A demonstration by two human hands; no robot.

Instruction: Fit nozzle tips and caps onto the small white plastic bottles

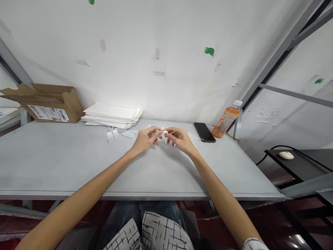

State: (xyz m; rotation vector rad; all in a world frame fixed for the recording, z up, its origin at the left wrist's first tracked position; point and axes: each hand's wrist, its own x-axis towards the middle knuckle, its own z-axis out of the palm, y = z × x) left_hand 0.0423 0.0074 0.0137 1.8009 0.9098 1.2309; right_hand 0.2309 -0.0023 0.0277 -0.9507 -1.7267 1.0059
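My left hand (146,139) and my right hand (180,139) meet above the middle of the grey table (159,172). Thumbs and forefingers of both are pinched around a small white piece (164,133), mostly covered by the fingers, so its kind is unclear. Left of my left hand lie small white pieces with a thin white cord (110,137) and some flat white tag-like pieces (128,134). More tiny white bits (192,138) are scattered just beyond and right of my right hand.
Along the wall stand an opened cardboard box (54,105) and a stack of white paper sheets or envelopes (110,114). At the right rear are a black phone (204,132) and a bottle of orange drink (226,119). A white mouse (286,155) rests on a dark side shelf.
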